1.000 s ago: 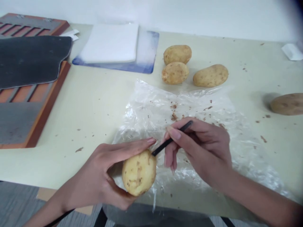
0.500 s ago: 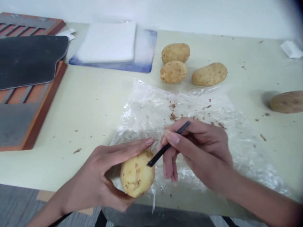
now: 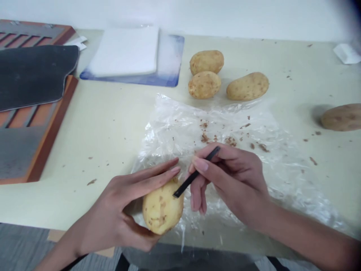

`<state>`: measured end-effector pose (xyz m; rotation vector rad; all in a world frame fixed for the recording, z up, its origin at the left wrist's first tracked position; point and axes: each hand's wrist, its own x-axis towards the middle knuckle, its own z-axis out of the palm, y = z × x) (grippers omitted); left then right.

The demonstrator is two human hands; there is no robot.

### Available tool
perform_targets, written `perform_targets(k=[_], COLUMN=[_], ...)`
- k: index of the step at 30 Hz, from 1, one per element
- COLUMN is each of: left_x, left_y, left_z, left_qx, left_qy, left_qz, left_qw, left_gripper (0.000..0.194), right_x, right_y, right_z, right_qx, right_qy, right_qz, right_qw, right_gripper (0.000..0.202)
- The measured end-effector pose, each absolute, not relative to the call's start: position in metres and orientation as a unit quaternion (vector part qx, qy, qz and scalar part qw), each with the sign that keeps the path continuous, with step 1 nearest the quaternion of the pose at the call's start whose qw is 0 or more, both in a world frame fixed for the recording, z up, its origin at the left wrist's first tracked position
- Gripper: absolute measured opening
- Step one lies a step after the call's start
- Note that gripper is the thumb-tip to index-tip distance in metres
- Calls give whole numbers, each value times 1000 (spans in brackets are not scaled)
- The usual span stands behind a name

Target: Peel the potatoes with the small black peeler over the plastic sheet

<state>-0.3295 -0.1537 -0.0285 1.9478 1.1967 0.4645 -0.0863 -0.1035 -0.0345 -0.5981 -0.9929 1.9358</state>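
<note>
A yellowish potato (image 3: 163,209) with brown spots is gripped in my left hand (image 3: 132,207), its fingers over the top and the thumb beneath. My right hand (image 3: 228,177) pinches a slim black stick-like tool (image 3: 194,175) with a flat, slanted tip. That tip lies against the upper right of the potato, or just over it; I cannot tell which. Under both hands a crumpled clear plastic sheet (image 3: 175,131) is spread, with brown scraps (image 3: 205,137) scattered on it.
Beyond the sheet lie three potatoes, one (image 3: 207,62) behind another (image 3: 204,85) and a third (image 3: 248,86) beside them. A browner potato (image 3: 342,117) is at the right edge. White sheets (image 3: 126,52) rest on a blue-edged board (image 3: 169,64). Wooden frames (image 3: 53,139) and a black mat (image 3: 36,75) occupy the left.
The view has shifted slightly. Both hands, the potato and the black tool keep nearly the same places, while fingers of my left hand have spread a little apart.
</note>
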Motion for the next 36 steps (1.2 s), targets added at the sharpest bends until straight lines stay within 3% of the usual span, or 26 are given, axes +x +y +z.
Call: perform_targets(k=[12, 20, 27, 30, 34, 36], left_x=[-328, -325, -328, -329, -329, -329], left_y=[-152, -152, -150, -150, -151, -152], left_z=[-30, -25, -25, -24, -24, -26], left_qx=[789, 786, 795, 796, 799, 798], left_qy=[469, 474, 476, 476, 477, 476], left_qz=[205, 196, 174, 168, 164, 168], left_qw=[340, 343, 334, 334, 328, 330], left_gripper=[102, 91, 93, 89, 90, 92], right_x=[-85, -88, -62, -50, -51, -56], right_y=[-95, -94, -84, -79, -77, -78], right_z=[-40, -47, -23, -15, -17, -19], right_qx=[-231, -262, -197, -236, -214, -187], right_qy=[-390, -424, -463, -602, -850, -877], right_qz=[769, 742, 724, 623, 356, 340], right_qw=[451, 448, 472, 440, 325, 282], right_gripper=[9, 16, 16, 17, 16, 11])
